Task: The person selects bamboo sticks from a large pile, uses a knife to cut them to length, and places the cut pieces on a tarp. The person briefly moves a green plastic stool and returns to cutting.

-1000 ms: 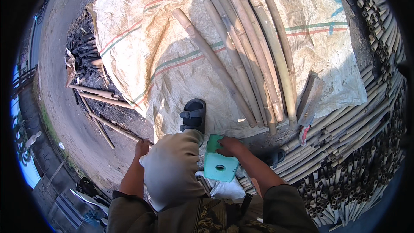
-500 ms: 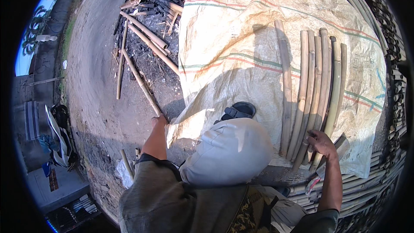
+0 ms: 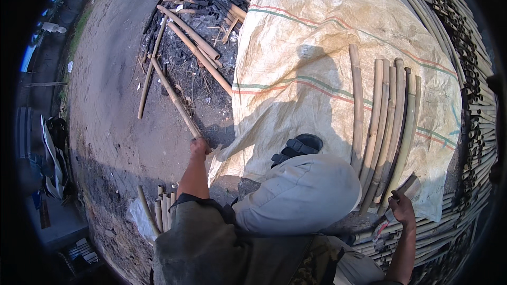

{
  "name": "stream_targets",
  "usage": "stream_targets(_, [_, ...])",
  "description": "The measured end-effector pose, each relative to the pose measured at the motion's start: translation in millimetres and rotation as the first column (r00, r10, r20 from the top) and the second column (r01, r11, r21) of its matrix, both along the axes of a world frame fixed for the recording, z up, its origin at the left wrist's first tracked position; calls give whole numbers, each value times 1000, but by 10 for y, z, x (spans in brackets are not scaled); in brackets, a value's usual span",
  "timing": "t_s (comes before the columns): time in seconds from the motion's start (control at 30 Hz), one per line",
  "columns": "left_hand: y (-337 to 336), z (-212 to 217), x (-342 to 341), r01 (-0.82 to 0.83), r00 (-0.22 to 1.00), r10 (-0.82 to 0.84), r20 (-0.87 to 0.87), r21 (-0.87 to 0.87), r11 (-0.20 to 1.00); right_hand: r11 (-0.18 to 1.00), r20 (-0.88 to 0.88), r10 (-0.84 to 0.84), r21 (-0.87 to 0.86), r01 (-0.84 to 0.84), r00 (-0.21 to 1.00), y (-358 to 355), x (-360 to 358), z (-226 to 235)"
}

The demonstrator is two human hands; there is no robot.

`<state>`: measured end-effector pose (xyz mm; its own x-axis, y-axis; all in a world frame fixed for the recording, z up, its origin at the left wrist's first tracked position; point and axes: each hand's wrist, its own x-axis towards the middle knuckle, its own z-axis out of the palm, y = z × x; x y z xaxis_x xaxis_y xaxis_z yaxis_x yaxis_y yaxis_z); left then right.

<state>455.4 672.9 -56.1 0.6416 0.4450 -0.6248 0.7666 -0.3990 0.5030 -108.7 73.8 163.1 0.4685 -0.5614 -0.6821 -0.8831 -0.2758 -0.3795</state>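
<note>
My left hand (image 3: pixel 199 146) is closed round the near end of a bamboo pole (image 3: pixel 174 95), which slopes away to the far left over the ground. On the right, my right hand (image 3: pixel 402 207) has its fingers curled in beside a broad, flat blade (image 3: pixel 410 186) with a dull brown-grey face. Whether the fingers grip that blade is hard to see. A red and white wrapped piece (image 3: pixel 379 229) shows at its lower end. Several bamboo poles (image 3: pixel 390 121) lie side by side on a pale woven sheet (image 3: pixel 285 37), left of and beyond my right hand.
Charred sticks and ash (image 3: pixel 211 0) form a heap at the far left, with more bamboo poles (image 3: pixel 200 58) on it. Stacked bamboo (image 3: pixel 478 126) lines the right side. Upright bamboo pieces (image 3: pixel 163 208) stand near my left elbow. My sandalled foot (image 3: pixel 301 145) rests on the sheet's edge.
My right hand has come off the bamboo poles and moved down and right to the blade. My left hand keeps its hold on the pole. The view has shifted slightly.
</note>
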Motion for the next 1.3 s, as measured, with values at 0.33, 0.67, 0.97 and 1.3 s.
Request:
stream_targets(0.33, [-1416, 1358, -478, 221, 868, 80, 490, -526, 821, 971, 199, 142, -216, -98, 970, 24, 466, 504])
stream_targets(0.67, [-3728, 2770, -991, 721, 651, -335, 681, -693, -9, 966, 527, 185, -255, -54, 829, 411, 1348, 1657])
stream_targets(0.97, [-4994, 3443, -2052, 739, -447, -666, 597, -174, -651, 928, 676, -101, -200, 314, 730, 392, 1617, 1183])
stream_targets(1.3, [-4030, 1385, -1068, 905, -49, -960, 275, -394, -159, 754, 250, -438, -422, 504, 864, 435, 367, -363])
